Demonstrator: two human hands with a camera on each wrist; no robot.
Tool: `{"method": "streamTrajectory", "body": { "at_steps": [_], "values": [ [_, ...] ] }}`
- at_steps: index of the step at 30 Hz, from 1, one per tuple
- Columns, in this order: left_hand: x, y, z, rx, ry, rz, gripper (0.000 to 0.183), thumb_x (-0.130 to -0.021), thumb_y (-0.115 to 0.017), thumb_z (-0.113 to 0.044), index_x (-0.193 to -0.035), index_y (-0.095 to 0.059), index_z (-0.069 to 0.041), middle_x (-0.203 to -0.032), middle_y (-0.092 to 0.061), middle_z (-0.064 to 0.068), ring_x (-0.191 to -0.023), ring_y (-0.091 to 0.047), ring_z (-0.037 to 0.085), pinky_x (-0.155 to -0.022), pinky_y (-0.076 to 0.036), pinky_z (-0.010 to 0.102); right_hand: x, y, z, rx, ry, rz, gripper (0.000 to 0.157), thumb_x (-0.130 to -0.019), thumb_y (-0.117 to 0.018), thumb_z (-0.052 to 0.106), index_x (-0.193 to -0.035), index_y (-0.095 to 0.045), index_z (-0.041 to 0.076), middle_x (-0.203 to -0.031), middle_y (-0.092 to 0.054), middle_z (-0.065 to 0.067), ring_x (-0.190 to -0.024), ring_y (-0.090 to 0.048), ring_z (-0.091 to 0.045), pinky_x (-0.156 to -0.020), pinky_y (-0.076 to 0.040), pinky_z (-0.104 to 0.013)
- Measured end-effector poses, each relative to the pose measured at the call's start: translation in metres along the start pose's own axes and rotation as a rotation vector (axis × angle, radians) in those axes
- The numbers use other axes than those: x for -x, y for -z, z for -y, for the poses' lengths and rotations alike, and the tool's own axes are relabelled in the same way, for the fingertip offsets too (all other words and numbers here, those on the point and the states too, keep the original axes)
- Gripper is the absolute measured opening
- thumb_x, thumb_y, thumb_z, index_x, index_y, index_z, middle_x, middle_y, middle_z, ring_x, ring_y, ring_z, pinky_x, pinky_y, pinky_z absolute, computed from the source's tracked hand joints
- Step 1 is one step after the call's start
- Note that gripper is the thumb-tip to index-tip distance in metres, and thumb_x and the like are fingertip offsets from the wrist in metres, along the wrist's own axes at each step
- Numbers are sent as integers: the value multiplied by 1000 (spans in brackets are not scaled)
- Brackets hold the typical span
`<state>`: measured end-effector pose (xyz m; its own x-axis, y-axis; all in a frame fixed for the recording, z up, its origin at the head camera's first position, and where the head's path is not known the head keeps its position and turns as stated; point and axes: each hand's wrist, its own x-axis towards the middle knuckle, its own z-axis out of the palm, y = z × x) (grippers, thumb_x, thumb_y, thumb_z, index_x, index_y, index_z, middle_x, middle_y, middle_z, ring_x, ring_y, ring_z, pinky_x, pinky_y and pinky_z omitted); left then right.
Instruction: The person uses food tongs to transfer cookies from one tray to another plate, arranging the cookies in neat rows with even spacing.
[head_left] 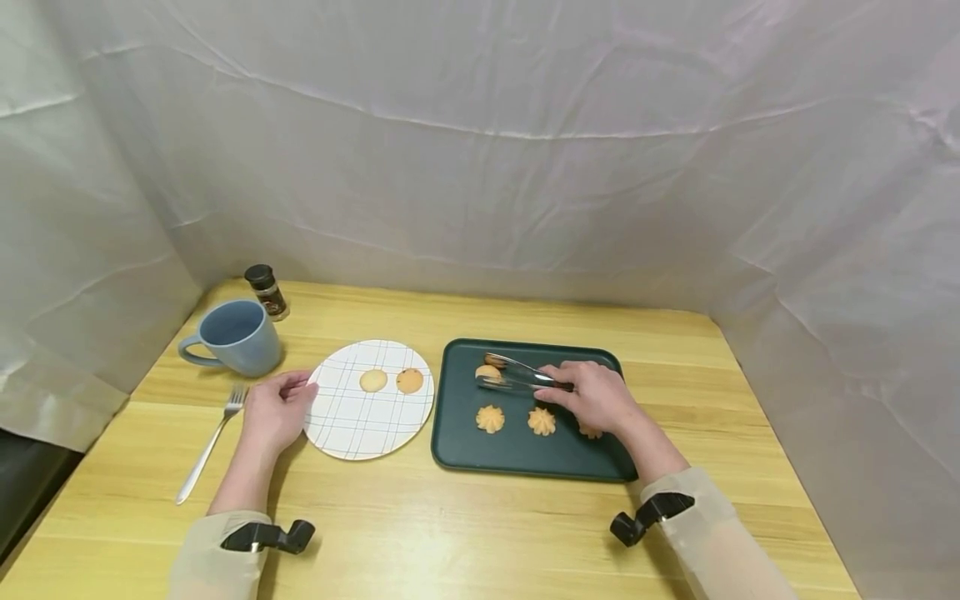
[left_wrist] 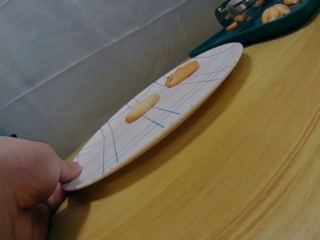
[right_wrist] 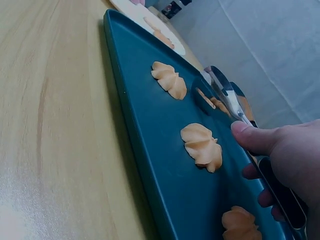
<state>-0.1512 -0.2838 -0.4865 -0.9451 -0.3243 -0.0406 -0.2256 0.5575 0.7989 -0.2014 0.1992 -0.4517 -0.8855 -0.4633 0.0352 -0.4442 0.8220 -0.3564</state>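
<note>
My left hand [head_left: 277, 408] pinches the left rim of a white plate [head_left: 352, 429] patterned with blue lines; in the left wrist view its thumb lies on top. Two flat round cookies, a pale one [head_left: 372, 381] and a browner one [head_left: 409, 381], lie on the plate. My right hand [head_left: 600, 398] grips metal tongs [right_wrist: 232, 102] with dark handles over a dark green tray [head_left: 468, 457]. The tong ends stand either side of a round cookie [head_left: 489, 373] at the tray's back left; contact is unclear. Star-shaped cookies [head_left: 491, 419] line the tray's front, one partly hidden under the right hand.
A blue-grey mug [head_left: 251, 346] stands at the back left, with a black-capped spice jar [head_left: 268, 293] behind it. Left of my left forearm lies a fork [head_left: 206, 454]. Pale cloth [head_left: 480, 183] hangs around the wooden table [head_left: 420, 533].
</note>
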Motion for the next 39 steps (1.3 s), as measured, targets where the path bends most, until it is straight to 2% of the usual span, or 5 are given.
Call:
{"method": "streamTrajectory", "body": {
  "at_steps": [20, 27, 30, 35, 39],
  "values": [
    [0, -1, 5, -6, -3, -5, 38, -107, -63, -21, -137, -66, 3, -122, -69, 22, -111, -66, 32, -93, -52, 41, -2, 9, 7, -64, 12, -49, 59, -100, -69, 54, -146, -67, 18, -139, -67, -11, -104, -69, -28, -85, -55, -51],
    [0, -2, 3, -6, -2, -9, 37, -106, -64, -20, -136, -66, 3, -122, -69, 22, -111, -65, 32, -93, -50, 41, -7, 16, 16, -74, 27, -31, 58, -100, -70, 53, -147, -66, 19, -137, -69, -8, -66, -56, -11, -69, -48, -39],
    [0, -2, 2, -7, -4, -8, 37, -106, -64, -20, -136, -67, 3, -122, -70, 22, -111, -65, 32, -93, -50, 41, -10, 18, 21, -85, 24, -14, 59, -99, -69, 55, -147, -65, 20, -139, -68, -9, -62, -54, -11, -65, -45, -37],
    [1, -1, 1, -10, -12, -14, 37, -106, -64, -19, -135, -67, 4, -121, -70, 22, -110, -66, 32, -92, -51, 41, -15, 21, 30, -94, 35, -15, 60, -100, -68, 57, -148, -64, 22, -141, -66, -12, -86, -68, -20, -71, -52, -41],
    [1, -1, 0, -9, -18, -18, 36, -106, -64, -18, -134, -67, 4, -120, -70, 22, -109, -66, 32, -92, -51, 40, -20, 22, 40, -106, 39, -11, 56, -100, -67, 56, -147, -65, 25, -141, -66, -9, -106, -70, -27, -82, -56, -47]
  ]
}}
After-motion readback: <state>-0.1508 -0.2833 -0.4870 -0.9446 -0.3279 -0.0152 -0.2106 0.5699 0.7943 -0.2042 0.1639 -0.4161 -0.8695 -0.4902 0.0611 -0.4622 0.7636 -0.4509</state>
